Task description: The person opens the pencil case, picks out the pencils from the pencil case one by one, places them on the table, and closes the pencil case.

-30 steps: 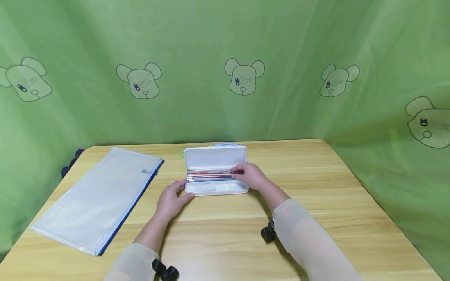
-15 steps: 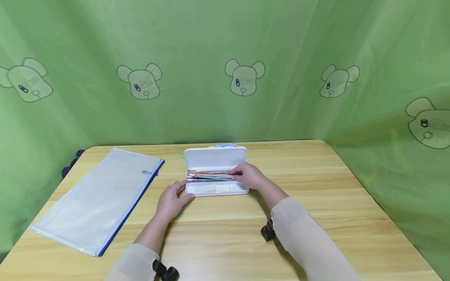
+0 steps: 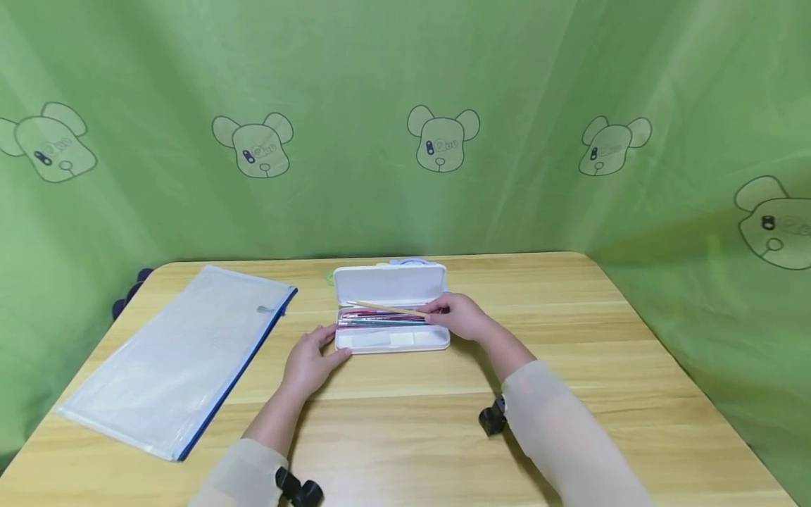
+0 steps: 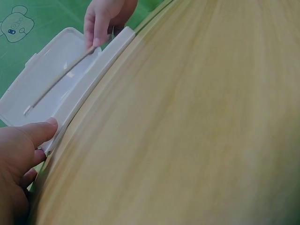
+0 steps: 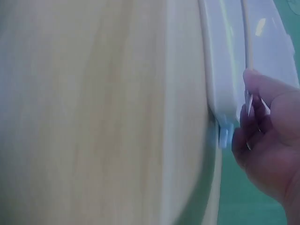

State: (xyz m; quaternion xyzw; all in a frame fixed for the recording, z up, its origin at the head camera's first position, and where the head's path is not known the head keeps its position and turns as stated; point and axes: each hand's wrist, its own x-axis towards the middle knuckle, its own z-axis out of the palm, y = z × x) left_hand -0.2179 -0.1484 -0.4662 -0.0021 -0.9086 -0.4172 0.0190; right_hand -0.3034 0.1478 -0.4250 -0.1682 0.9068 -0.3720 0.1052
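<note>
A white pencil case (image 3: pixel 437 343) stands with its lid (image 3: pixel 386 283) raised at the back of the table. Several pencils (image 3: pixel 380 322) lie side by side inside it. My right hand (image 3: pixel 465 317) pinches a tan pencil (image 3: pixel 383 307) near its right end, between thumb and fingers. That pencil slants above the others, its silvery end up at the left; in the left wrist view the pencil (image 4: pixel 58 77) crosses in front of the lid. My left hand (image 3: pixel 310 362) grips the case's left end, thumb (image 4: pixel 44 129) on the front corner and fingers along the side.
A translucent zip bag (image 3: pixel 184 359) with a blue edge lies flat on the table's left. A light purple handle-like piece (image 3: pixel 410 261) and a green bit (image 3: pixel 329 278) show behind the case. Green cloth (image 3: pixel 355 204) hangs past the table's (image 3: pixel 405 422) far edge.
My right hand has lifted the tan pencil up out of the row and drawn slightly to the right. My left hand and the case have stayed in place.
</note>
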